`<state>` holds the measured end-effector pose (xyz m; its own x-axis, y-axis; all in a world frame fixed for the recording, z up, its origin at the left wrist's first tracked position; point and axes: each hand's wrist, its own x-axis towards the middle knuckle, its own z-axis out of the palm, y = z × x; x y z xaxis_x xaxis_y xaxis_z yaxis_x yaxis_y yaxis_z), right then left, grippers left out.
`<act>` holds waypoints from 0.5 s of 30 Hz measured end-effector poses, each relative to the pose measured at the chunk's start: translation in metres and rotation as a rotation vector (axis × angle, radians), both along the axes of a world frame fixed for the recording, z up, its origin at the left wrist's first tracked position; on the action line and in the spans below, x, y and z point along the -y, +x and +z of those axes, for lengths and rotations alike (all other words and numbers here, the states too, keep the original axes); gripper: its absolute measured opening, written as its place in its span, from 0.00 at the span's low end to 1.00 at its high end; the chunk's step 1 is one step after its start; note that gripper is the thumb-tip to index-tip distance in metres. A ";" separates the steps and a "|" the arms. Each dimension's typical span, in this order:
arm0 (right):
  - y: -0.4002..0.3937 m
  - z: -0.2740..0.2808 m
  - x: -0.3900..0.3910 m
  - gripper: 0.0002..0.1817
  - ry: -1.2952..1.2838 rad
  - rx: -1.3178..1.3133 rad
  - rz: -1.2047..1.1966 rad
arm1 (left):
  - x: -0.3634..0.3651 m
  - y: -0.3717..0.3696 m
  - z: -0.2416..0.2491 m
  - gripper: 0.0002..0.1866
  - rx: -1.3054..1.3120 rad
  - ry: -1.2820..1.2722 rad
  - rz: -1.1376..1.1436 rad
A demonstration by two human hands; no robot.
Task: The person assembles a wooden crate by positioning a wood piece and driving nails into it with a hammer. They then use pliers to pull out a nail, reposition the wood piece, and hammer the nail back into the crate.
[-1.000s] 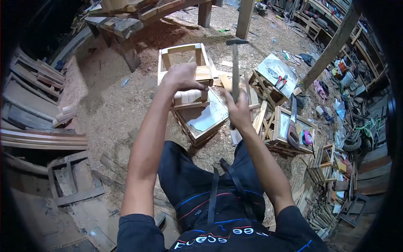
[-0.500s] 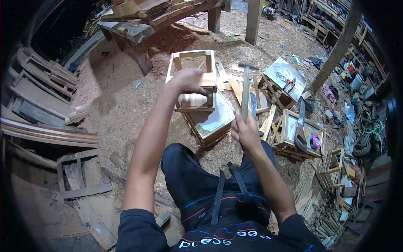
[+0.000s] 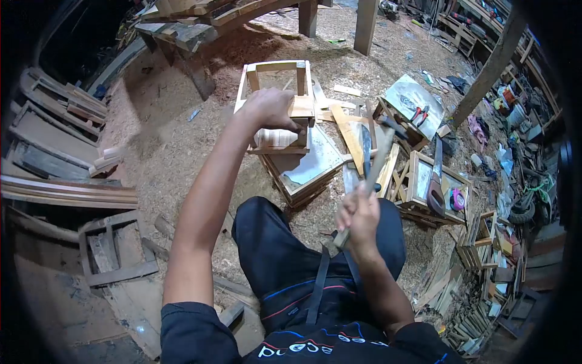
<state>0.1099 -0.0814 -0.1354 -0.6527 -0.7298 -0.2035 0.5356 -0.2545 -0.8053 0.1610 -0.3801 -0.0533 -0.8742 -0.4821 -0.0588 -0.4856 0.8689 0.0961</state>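
Observation:
My left hand (image 3: 270,112) is wrapped over the middle rail of a small wooden frame (image 3: 276,65), thumb and fingers bent around the wood. That frame rests on a low stand with a white top (image 3: 312,162) in front of my knees. In my right hand (image 3: 359,215) is a hammer (image 3: 380,159), gripped by its wooden handle, its head up and tilted to the right, blurred by motion. The hammer is apart from the frame. Just behind it lies a dark blade (image 3: 366,145) among wooden strips (image 3: 347,133).
To the right, pliers (image 3: 417,114) lie on a white-topped stool (image 3: 412,97). A handsaw (image 3: 435,182) and pink tape measure (image 3: 457,199) rest on another wooden frame. A workbench (image 3: 200,36) stands ahead, a post (image 3: 485,76) at right. Shavings cover the floor.
My right hand has moved down and slightly right, and the hammer has tilted over to the right. My left hand keeps its hold on the wooden frame.

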 end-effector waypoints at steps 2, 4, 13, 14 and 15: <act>-0.001 -0.004 -0.008 0.14 0.071 -0.072 0.177 | 0.002 0.001 0.003 0.44 -0.014 0.011 -0.009; 0.001 0.014 -0.017 0.15 0.121 -0.067 0.455 | 0.000 0.001 0.002 0.43 -0.013 0.025 -0.022; 0.000 0.018 -0.007 0.12 0.140 0.029 0.471 | -0.001 0.002 0.001 0.43 0.016 0.002 0.019; -0.004 0.008 -0.002 0.12 0.085 -0.004 0.307 | -0.001 0.003 0.002 0.43 0.014 -0.001 0.024; -0.008 -0.001 0.002 0.11 0.032 -0.034 0.141 | -0.002 0.004 0.003 0.44 0.002 0.013 0.015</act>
